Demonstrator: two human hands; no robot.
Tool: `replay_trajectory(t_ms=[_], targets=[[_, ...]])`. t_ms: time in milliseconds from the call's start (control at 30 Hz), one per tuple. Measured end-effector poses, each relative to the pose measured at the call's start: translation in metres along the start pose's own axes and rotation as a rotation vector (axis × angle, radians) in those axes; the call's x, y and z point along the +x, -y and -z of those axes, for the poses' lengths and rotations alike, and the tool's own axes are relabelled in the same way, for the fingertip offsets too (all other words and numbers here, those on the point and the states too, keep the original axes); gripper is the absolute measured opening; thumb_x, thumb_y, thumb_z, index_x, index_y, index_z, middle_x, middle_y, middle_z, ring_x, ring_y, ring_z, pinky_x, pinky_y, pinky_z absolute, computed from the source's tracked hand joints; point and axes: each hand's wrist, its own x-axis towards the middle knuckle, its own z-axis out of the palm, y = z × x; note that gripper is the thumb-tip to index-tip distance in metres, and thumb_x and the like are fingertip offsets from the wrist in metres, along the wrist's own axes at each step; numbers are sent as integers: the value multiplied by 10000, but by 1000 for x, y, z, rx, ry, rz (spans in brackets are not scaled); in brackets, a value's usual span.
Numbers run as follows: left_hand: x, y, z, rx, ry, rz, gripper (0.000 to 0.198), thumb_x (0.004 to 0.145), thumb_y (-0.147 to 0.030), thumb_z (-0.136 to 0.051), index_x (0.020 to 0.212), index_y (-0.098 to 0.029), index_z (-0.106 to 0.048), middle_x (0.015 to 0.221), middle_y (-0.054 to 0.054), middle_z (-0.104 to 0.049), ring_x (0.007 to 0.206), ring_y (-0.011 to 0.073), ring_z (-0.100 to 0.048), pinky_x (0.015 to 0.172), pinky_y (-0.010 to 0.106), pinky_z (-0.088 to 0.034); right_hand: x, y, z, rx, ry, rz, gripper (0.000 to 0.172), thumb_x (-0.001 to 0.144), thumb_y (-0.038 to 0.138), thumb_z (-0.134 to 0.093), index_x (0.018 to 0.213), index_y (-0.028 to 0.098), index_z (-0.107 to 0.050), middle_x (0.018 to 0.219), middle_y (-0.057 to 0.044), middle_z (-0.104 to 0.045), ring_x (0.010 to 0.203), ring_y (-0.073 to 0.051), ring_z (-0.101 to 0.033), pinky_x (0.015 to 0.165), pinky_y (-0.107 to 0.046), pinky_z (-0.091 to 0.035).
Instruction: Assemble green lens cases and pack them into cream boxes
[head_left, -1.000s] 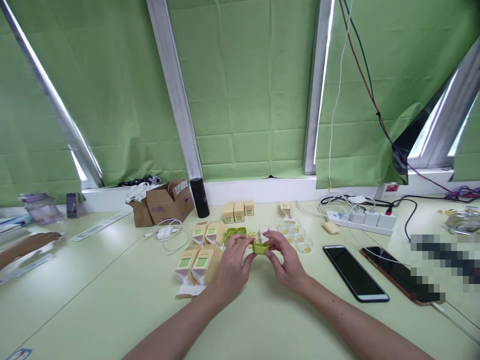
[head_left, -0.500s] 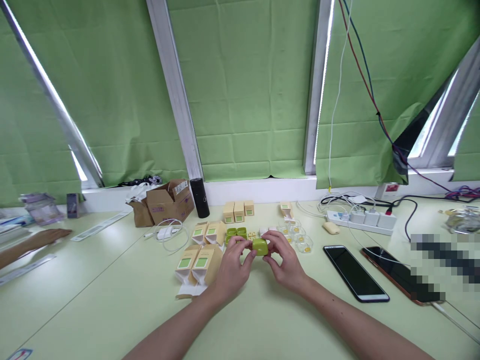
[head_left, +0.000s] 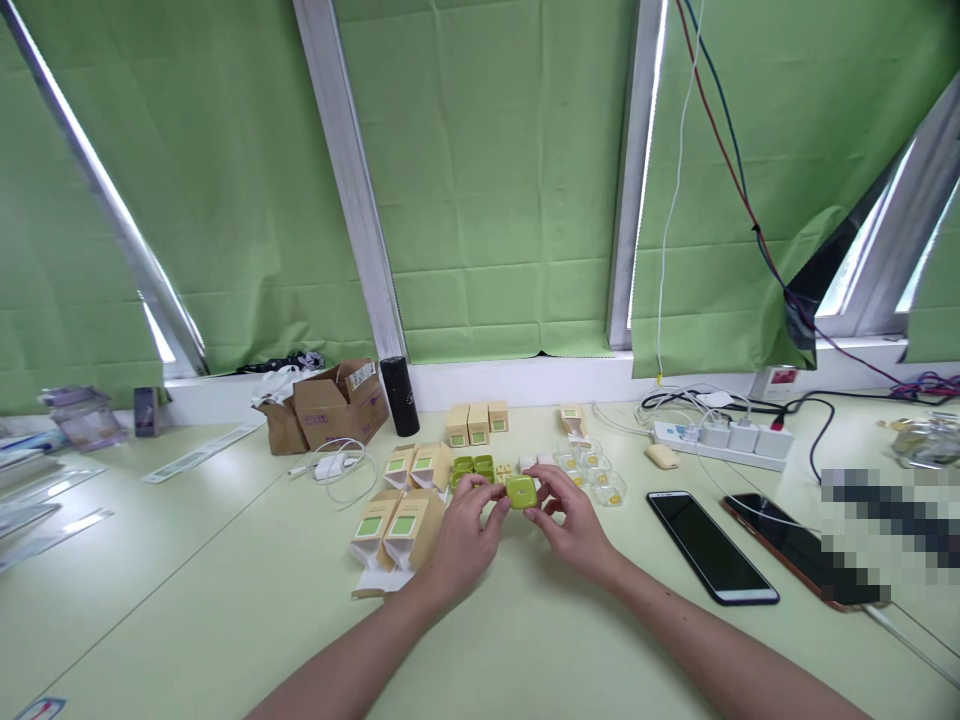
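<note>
Between the fingertips of both hands is a small green square case point(head_left: 521, 492) with rounded corners, its flat face turned toward me. My left hand point(head_left: 474, 520) pinches its left edge and my right hand point(head_left: 568, 518) grips its right edge. Just behind lie green square trays point(head_left: 474, 467) and small yellow pieces point(head_left: 504, 469). Clear round plastic containers point(head_left: 591, 468) with yellow bits in them sit beyond my right hand. To the left of my left hand stand several tan cartons with green labels point(head_left: 405, 525), their near flaps hanging open.
More small cartons point(head_left: 478, 423) stand toward the back. A brown cardboard box point(head_left: 341, 405) and a black bottle point(head_left: 399, 396) are at the back left. Two phones lie to the right, the nearer one a black phone point(head_left: 712, 547). Cables run to a white power strip point(head_left: 720, 442).
The green case has tilted, so more of its flat face shows. Another person's hand at the far left has gone out of view.
</note>
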Motion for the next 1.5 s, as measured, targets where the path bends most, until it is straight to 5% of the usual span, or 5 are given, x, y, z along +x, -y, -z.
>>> replay_trajectory(t_ms=[833,933,1200,1367,1500], targets=[[4,3,5,233,1,-208,166,1015,-212,-532,1018,-195,-697,925,88,-745,1048,292,-568,834,460,-544,2,-3,2,75,-4,-101,330,923,383,-657,1232,267,-638,1154,-75,-621,851,-167,-632,603,-244,-545],[4,5,6,264,-40,-231,136,980,-195,-595,1087,-205,-677,989,91,-741,1106,308,-558,853,470,-549,2,-1,2,76,-2,-102,326,925,396,-655,1225,269,-640,1155,-74,-624,851,-167,-634,605,-245,-549],[3,0,10,368,-5,-350,583,935,-103,-623,1465,-304,-489,1390,104,-610,1319,330,-441,1065,574,-483,2,1,1,86,44,-109,298,922,425,-668,1169,259,-659,1114,-71,-627,877,-183,-620,612,-252,-550],[-1,-4,9,433,44,-380,553,965,-115,-577,1436,-404,-539,1463,109,-516,1381,336,-401,1073,591,-478,1,5,-3,56,45,-119,273,928,434,-656,1135,256,-666,1073,-61,-633,850,-180,-617,600,-257,-546],[-1,-3,8,416,45,-396,451,960,-110,-580,1338,-354,-611,1405,112,-547,1357,326,-421,1078,571,-479,2,4,-2,32,50,-97,314,938,459,-647,1171,249,-663,1093,-71,-644,840,-182,-620,615,-279,-547]])
